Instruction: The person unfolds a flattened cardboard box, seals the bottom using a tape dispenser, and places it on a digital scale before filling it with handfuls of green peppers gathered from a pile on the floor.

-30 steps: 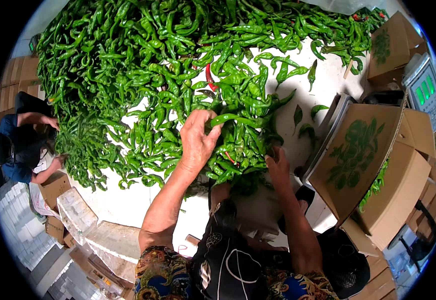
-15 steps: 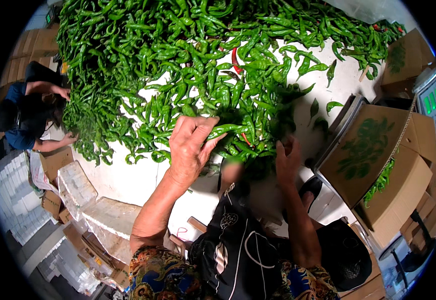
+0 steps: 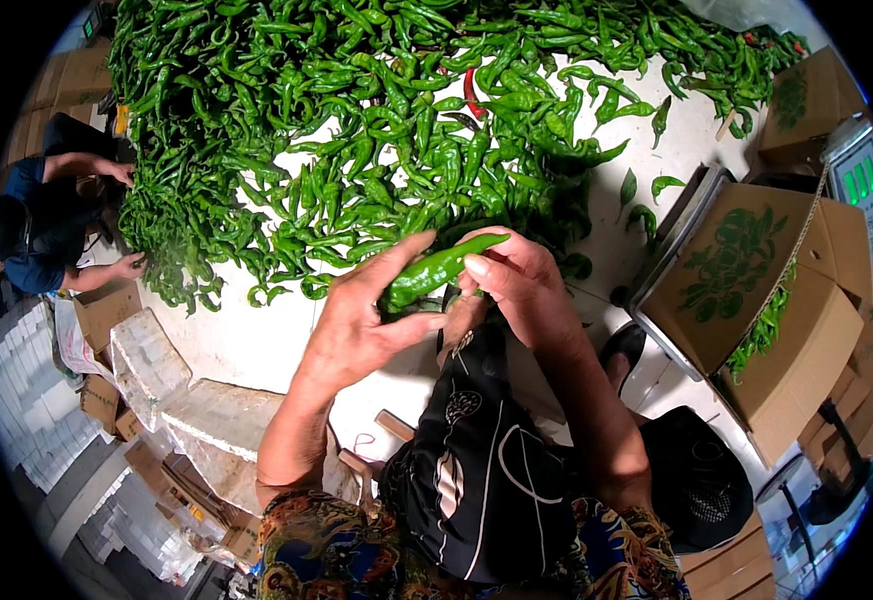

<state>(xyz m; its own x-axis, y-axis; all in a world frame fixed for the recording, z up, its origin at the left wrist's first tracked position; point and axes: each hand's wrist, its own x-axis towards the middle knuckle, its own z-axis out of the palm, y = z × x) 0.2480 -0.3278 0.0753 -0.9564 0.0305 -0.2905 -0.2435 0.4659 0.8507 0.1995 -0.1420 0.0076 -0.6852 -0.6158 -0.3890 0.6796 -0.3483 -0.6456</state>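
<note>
Between my hands lies a glossy green chili pepper (image 3: 436, 273), its tapered end pointing up and to the right. My left hand (image 3: 348, 320) is closed round the thick end, with the thumb below it and the fingers behind. At the narrow end my right hand (image 3: 526, 290) pinches the pepper between thumb and fingers; some fingertips are hidden behind it. Just beyond my hands spreads a large pile of green chili peppers (image 3: 356, 190) on a white floor. A red chili pepper (image 3: 471, 95) lies among them.
On the right, an open cardboard box (image 3: 726, 270) with green peppers inside stands on a platform scale (image 3: 656, 310); a lit display (image 3: 861, 180) is beyond it. Another person (image 3: 41, 230) reaches into the pile at the left. Foam boxes (image 3: 211, 430) stand at the lower left.
My right hand has come left and up from the near edge of the pile to the pepper. My left hand has drawn slightly back toward me, with the pepper now tilted upward.
</note>
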